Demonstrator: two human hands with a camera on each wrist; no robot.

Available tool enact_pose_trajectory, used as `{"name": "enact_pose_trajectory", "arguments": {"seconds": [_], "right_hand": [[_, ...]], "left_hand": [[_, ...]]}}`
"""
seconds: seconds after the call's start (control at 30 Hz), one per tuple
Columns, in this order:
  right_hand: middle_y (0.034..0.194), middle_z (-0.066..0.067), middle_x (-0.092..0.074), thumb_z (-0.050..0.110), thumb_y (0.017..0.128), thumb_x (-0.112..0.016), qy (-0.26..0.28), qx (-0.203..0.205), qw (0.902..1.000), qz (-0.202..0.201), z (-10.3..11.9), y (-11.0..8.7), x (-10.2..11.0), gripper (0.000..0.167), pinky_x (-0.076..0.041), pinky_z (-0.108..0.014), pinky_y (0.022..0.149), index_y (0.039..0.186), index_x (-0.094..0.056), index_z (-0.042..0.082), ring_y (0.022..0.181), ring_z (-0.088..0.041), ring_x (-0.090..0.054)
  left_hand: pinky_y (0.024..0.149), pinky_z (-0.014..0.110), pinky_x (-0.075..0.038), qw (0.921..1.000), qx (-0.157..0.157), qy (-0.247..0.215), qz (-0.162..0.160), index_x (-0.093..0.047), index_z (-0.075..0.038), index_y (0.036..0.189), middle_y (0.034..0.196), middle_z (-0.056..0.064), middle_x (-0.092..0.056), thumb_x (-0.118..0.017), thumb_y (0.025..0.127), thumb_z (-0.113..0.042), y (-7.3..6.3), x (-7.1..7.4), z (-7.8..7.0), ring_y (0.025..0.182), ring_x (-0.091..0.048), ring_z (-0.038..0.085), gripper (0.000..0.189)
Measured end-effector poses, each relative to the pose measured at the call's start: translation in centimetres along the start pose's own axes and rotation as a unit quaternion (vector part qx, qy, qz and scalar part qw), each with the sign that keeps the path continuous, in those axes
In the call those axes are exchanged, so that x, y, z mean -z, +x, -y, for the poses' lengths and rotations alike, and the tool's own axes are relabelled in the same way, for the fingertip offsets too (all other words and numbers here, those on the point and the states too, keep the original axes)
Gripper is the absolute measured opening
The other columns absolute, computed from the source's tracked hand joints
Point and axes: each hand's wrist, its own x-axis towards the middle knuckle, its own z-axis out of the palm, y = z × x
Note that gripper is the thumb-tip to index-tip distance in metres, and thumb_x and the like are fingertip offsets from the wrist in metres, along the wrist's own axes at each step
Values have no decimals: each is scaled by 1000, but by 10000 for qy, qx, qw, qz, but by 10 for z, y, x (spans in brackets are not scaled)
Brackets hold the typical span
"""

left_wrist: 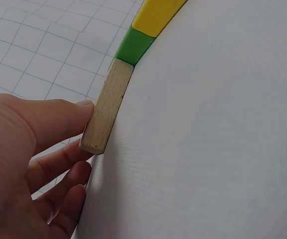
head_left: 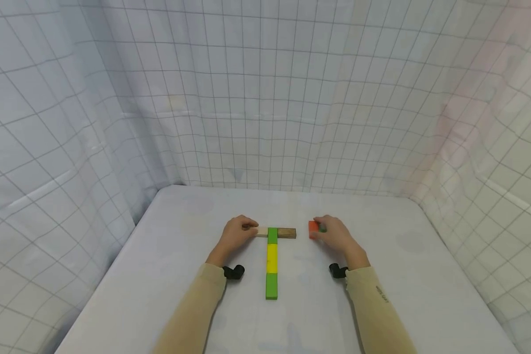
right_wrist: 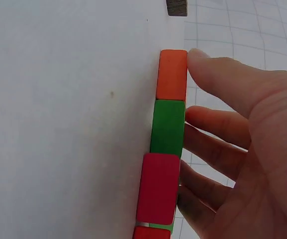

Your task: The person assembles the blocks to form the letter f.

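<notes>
My left hand is at the outer end of a pale wooden block, pinching it between thumb and fingers. That block's other end meets a green block, which tops a line running toward me through a yellow block to another green block. A brown wooden block extends right from the top green one. My right hand grips an orange block, thumb on its side. Behind the orange one, a green block and a crimson block line up beside the curled fingers, mostly hidden in the head view.
A red block shows at the bottom edge of the right wrist view. The white table is bounded by grid-patterned cloth walls at the back and sides. Both wrists carry small black cameras.
</notes>
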Motion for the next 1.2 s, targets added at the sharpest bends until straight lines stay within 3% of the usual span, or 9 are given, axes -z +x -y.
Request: {"name": "enact_pose_trajectory", "arguments": {"seconds": [0.27, 0.73, 1.2], "right_hand": [[134, -16, -60, 31, 92, -76, -78, 212, 9996, -151, 2, 0, -3, 58, -42, -49, 103, 140, -59, 3, 123, -35, -55], [131, -14, -61, 26, 91, -77, 37, 283, 9996, -62, 3, 2, -2, 55, -42, -50, 102, 138, -60, 4, 120, -32, -55], [130, -10, -63, 26, 85, -83, 295, -218, 9992, -161, 5, 2, -5, 54, -42, -50, 102, 132, -58, 15, 123, -31, -55]], "left_hand": [[94, 45, -47, 9999, -29, -55, -108, -78, -12, 108, 106, 3, -68, -74, 93, -19, -4, -1, 0, 105, -61, 26, 17], [93, 46, -48, 9998, -142, -80, -90, -78, -11, 109, 108, 4, -69, -74, 93, -18, -6, 2, 1, 106, -61, 27, 18], [93, 45, -48, 9998, -173, -17, -109, -78, -13, 107, 108, 2, -69, -75, 93, -19, -2, -1, 6, 105, -62, 26, 16]]}}
